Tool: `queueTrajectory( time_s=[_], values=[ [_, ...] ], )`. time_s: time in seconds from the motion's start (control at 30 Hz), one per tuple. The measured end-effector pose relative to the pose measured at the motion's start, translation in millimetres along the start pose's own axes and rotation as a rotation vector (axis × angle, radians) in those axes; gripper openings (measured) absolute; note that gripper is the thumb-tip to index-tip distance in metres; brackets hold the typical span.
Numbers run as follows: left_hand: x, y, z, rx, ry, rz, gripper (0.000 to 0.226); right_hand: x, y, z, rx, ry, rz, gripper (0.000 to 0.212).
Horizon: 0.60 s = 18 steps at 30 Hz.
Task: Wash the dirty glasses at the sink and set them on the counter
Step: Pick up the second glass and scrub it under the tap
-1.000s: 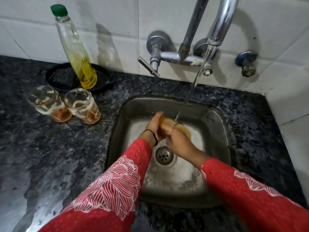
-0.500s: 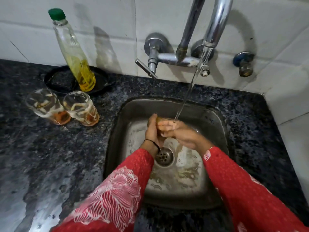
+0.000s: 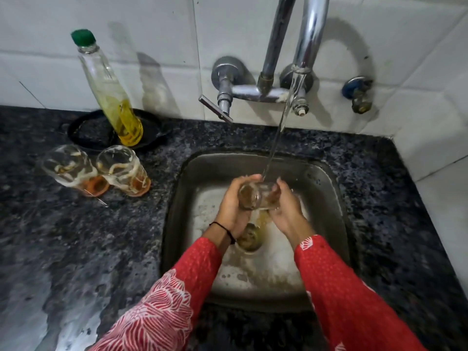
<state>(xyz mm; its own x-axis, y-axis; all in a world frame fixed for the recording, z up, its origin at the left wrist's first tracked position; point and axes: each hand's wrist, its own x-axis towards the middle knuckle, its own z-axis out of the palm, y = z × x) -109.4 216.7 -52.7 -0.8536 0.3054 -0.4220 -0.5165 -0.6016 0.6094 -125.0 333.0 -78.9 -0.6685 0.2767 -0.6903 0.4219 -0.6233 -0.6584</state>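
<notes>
Counter: dark speckled granite counter (image 3: 76,249), wet and shiny toward the near left.
Sink: square stainless steel sink (image 3: 326,188) set in the counter, with yellowish residue around the round metal drain (image 3: 249,239).
Tap: chrome wall-mounted tap (image 3: 307,36), running a thin stream of water (image 3: 276,138) down onto the held glass.
Bottle: tall clear bottle with green cap and yellow liquid (image 3: 111,92), upright on a round black tray (image 3: 86,133) against the white tiles.
Waiting glasses: two dirty clear glasses with orange dregs and white streaks (image 3: 96,171), side by side on the counter, left of the sink.
Held glass: clear drinking glass (image 3: 255,196), tipped sideways over the basin, under the stream.
Left hand (image 3: 231,206): curled around the glass's left end.
Right hand (image 3: 287,206): fingers wrapped around its right end.
</notes>
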Motion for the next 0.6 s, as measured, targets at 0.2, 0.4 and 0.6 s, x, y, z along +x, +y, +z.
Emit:
queueTrajectory(
  time_s=[0.2,0.4,0.6],
  values=[
    [-20,10,-18,-0.086,-0.310,-0.362,0.043,-26,-41,18,-0.530,-0.321,-0.335,0.021],
    [-14,27,-11,0.840,-0.188,-0.063,0.062,-48,-68,26,-1.144,-0.369,-0.547,0.020],
    [-16,37,-10,0.345,-0.352,-0.283,0.031,-60,-68,10,-0.558,-0.565,-0.374,0.018]
  ],
)
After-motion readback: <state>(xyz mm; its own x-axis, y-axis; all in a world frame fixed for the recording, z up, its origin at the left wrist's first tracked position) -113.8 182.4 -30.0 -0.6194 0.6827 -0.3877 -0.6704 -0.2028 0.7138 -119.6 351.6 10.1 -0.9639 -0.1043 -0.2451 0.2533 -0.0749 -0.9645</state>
